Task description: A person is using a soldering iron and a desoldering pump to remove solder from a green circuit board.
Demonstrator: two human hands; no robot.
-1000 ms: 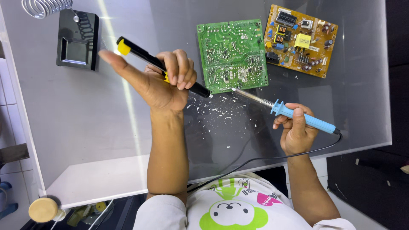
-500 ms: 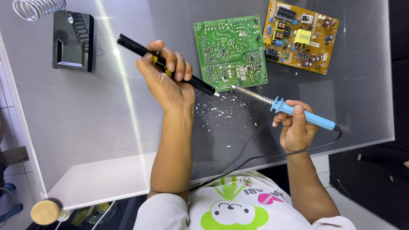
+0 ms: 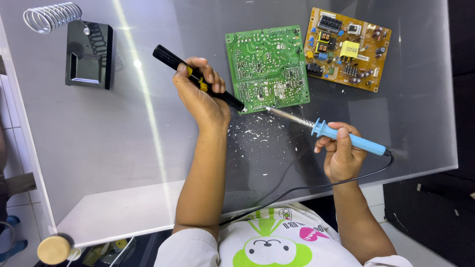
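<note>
Green rectangular circuit board (image 3: 267, 68) lying flat on clear glass tabletop (image 3: 123, 148), solder side up, silvery joints and pale traces across whole face. Lower edge met by two tool tips, close together near lower left corner.

Left hand (image 3: 200, 96) wrapped around black pen-shaped desoldering pump with yellow band (image 3: 198, 79), fingers curled over barrel, thumb underneath; pump slanted, nozzle down at board's lower edge. Right hand (image 3: 341, 155) closed in pencil grip on blue-handled soldering iron (image 3: 346, 138), metal shaft angled up-left, tip at board edge just beside pump nozzle. Black cord (image 3: 307, 188) running from handle back toward body.

White solder flecks (image 3: 257, 128) scattered on glass below board, between the wrists.

Orange-brown circuit board (image 3: 346, 49) just right of green one, component side up: yellow block-shaped part near centre, black and copper-wound parts at left. Black soldering-iron stand with coiled wire holder (image 3: 84, 49) at far left, well apart from hands. Lettering on boards too small to read.
</note>
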